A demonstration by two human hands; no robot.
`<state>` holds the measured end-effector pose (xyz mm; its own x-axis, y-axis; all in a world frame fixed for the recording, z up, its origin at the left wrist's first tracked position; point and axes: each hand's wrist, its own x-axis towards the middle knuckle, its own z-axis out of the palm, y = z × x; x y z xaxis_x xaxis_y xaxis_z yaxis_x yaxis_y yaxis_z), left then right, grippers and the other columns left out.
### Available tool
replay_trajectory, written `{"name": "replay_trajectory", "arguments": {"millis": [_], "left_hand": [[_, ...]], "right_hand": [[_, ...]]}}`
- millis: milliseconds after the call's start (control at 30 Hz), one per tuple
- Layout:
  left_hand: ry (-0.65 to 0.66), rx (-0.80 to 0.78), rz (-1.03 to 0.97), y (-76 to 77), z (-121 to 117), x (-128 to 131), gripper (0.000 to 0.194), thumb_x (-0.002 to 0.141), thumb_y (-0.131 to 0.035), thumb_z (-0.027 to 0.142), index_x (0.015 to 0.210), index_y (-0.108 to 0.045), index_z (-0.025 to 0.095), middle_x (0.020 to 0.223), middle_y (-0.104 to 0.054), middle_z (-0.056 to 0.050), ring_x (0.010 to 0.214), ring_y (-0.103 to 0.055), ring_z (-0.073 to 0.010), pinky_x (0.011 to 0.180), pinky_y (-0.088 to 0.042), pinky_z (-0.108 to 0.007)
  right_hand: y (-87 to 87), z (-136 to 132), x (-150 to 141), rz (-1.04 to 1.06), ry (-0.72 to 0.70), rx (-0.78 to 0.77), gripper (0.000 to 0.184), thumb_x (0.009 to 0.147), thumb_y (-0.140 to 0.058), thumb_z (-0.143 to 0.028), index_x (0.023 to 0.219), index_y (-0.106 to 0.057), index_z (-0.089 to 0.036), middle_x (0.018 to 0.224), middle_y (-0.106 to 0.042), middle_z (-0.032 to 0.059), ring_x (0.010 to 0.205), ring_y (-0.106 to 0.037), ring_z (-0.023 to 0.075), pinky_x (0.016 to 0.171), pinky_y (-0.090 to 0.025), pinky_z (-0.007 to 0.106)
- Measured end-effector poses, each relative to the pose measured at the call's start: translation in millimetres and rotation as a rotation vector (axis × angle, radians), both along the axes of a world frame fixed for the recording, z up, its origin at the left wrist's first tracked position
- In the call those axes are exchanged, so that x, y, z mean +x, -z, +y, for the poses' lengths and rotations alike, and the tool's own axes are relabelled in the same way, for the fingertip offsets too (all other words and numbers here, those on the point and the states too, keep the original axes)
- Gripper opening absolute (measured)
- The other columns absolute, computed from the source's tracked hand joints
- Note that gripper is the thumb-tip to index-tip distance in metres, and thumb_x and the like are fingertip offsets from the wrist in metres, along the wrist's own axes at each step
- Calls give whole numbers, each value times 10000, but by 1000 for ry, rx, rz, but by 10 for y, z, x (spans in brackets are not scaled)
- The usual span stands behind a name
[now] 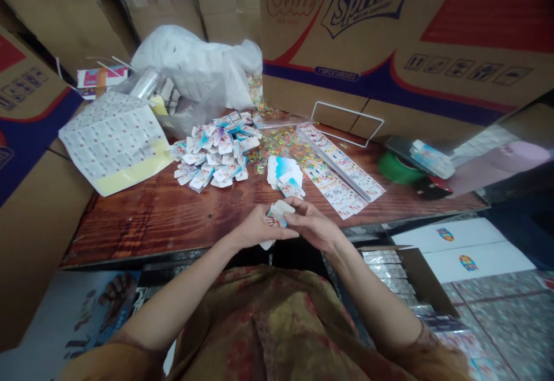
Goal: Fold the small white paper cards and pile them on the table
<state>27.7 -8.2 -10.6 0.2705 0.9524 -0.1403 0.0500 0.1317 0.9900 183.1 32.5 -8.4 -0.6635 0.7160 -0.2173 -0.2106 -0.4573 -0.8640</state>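
Over the table's front edge, my left hand is closed round some small printed cards, white with blue and a picture on them. My right hand meets it from the other side, its thumb and fingers pinching the same cards. A white corner of card sticks out below my left hand. Just beyond my hands lies a small stack of blue and white cards. To its left is a heap of small folded card packets.
Small colourful bits are scattered on the wooden table. Sticker strips lie right, a printed sheet left. Large cartons stand behind. A green tape roll sits far right; an open box is below.
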Motion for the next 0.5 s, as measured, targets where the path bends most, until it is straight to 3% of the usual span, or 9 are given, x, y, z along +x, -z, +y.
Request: {"name": "replay_trajectory", "arguments": {"millis": [67, 133, 333, 500], "left_hand": [[2, -30, -20, 3, -1, -7, 337, 588, -785, 372, 710, -592, 124, 556, -531, 50, 468, -449, -54, 474, -370, -185], [-7, -77, -50, 17, -5, -6, 377, 569, -795, 411, 684, -574, 128, 532, -534, 47, 431, -448, -54, 439, -371, -186], [-47, -158, -335, 67, -11, 10, 603, 440, -783, 640, 676, -526, 148, 450, -481, 66, 328, -407, -47, 338, -272, -174], [29, -170, -433, 108, -4, 9, 609, 454, -790, 629, 743, -545, 152, 481, -504, 61, 324, -415, -46, 341, -254, -172]], "right_hand": [[29, 2, -12, 23, -12, -89, 362, 587, -832, -360, 829, -622, -191, 779, -634, -9, 675, -601, 128, 643, -489, 249], [51, -12, -18, 34, 9, -81, 339, 603, -821, -384, 807, -632, -191, 764, -631, -6, 657, -592, 127, 619, -489, 246], [12, -71, 2, 17, 128, 310, 472, 633, -814, -350, 1062, -637, -266, 792, -595, -16, 673, -553, 118, 618, -474, 230], [2, -79, 24, -65, 196, 481, 379, 666, -789, -351, 1011, -669, -249, 763, -605, -12, 675, -565, 133, 648, -477, 264]]}}
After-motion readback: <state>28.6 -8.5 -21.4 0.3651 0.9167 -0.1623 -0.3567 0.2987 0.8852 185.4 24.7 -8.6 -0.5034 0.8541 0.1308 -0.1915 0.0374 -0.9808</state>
